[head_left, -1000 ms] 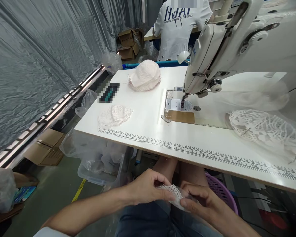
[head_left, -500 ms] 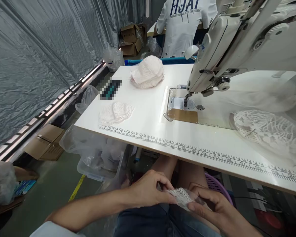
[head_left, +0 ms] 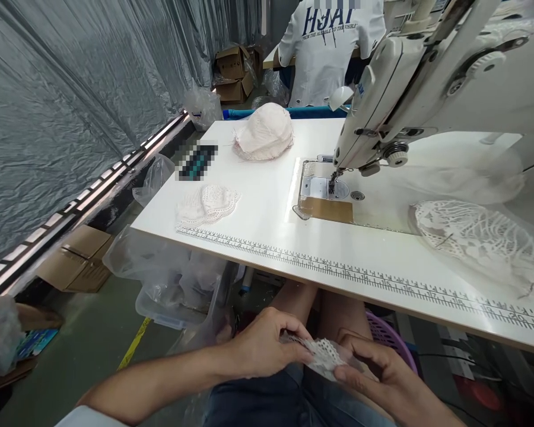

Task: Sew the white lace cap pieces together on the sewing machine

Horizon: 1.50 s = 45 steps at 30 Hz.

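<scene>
Over my lap, a small piece of white lace fabric (head_left: 326,354) is stretched between both hands, below the table's front edge. My left hand (head_left: 269,344) pinches its left end between thumb and fingers. Its right end sits between the thumb and fingers of my right hand (head_left: 376,370). Part of the lace is hidden behind my fingers. On the white table (head_left: 258,201), a scalloped white lace piece (head_left: 210,204) lies at the left near the printed ruler. Behind it rests a stack of pale fabric cups (head_left: 266,131).
A sewing machine (head_left: 382,112) stands on the table's right half, with white lace and mesh fabric (head_left: 476,231) beside it. Left below are a plastic-lined bin (head_left: 178,296) and a cardboard box (head_left: 78,258). A purple basket (head_left: 391,338) is under the table. A person in white (head_left: 329,53) sits beyond.
The view has shifted slightly, so the table and machine appear a little further left. Both hands keep their hold on the lace, with hardly any movement.
</scene>
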Available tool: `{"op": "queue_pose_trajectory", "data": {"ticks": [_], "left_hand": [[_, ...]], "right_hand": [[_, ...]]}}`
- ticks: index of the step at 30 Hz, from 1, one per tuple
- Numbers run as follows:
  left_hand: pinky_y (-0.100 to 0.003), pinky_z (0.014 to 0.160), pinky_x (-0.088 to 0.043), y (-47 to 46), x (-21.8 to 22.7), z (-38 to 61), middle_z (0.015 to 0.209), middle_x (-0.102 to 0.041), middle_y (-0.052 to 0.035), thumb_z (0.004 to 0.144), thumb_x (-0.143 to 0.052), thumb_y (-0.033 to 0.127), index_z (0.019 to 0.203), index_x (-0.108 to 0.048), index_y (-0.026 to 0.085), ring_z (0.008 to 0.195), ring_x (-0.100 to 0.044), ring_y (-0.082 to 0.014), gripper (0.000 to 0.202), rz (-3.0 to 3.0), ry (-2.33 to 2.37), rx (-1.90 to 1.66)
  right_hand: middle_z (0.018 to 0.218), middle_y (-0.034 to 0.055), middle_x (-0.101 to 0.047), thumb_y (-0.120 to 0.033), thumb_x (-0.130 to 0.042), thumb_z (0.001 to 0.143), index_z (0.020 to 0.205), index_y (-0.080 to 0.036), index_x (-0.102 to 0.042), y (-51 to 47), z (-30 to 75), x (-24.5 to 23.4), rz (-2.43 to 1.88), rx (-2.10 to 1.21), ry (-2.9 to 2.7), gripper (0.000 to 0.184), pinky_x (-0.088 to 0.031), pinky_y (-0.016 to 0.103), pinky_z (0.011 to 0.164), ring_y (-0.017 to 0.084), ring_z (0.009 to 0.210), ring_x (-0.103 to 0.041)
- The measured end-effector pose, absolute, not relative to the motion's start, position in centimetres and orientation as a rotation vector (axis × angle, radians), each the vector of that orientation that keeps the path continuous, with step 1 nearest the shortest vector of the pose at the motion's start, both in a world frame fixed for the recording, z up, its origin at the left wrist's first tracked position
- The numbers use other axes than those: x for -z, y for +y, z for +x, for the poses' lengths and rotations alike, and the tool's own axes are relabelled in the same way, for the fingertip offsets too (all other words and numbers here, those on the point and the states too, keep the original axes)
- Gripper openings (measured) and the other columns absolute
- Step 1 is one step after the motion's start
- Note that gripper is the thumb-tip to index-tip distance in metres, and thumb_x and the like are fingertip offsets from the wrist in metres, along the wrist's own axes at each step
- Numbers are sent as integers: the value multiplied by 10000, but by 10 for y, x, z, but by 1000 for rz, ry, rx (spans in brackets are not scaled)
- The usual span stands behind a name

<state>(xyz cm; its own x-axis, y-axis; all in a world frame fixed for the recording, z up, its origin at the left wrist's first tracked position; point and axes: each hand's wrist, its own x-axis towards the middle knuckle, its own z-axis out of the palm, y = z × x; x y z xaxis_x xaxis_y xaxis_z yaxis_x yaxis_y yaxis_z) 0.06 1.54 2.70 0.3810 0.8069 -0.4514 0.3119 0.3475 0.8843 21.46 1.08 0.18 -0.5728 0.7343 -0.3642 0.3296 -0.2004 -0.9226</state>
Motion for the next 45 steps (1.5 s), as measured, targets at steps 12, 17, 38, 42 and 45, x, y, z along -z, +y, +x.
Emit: {"op": "queue_pose_trajectory", "data": {"ticks": [12,17,38,42,45], "left_hand": [[-194,647,-381,20,-36,-3,771,-643,-12,669,-704,235,839,-720,141,723,-554,-136,194,1290,1139,-391],[-213,613,-364,17,-30,2,717,-628,-14,603,-754,412,786,-718,138,697,-529,-148,331,1229,1234,-377],[-235,686,-410,23,-31,-3,686,-597,-20,540,-813,427,743,-641,96,676,-534,-110,425,699,1154,-365],[-221,660,-414,24,-35,-2,681,-589,-22,556,-811,415,743,-639,91,659,-533,-101,411,697,1177,-347],[-220,653,-416,25,-36,-1,681,-587,-25,565,-809,417,744,-643,91,649,-533,-98,407,682,1164,-339]], "right_hand": [[689,-27,-494,-479,-581,810,709,-203,-553,11,208,-6,-1277,-1843,-1693,295,-357,223,594,126,650,-445],[671,-37,-471,-472,-591,805,691,-203,-532,11,207,-6,-1295,-1798,-1736,298,-343,215,567,115,622,-422],[785,-23,-547,-454,-529,853,842,-223,-619,11,222,-15,-1134,-2023,-1792,248,-361,238,646,131,721,-460],[785,-15,-563,-410,-544,844,800,-212,-624,11,223,-14,-1149,-2000,-1780,218,-366,246,654,140,732,-479],[746,-19,-539,-409,-524,856,766,-203,-615,12,224,-15,-1145,-1999,-1771,242,-353,236,616,125,686,-454]]}}
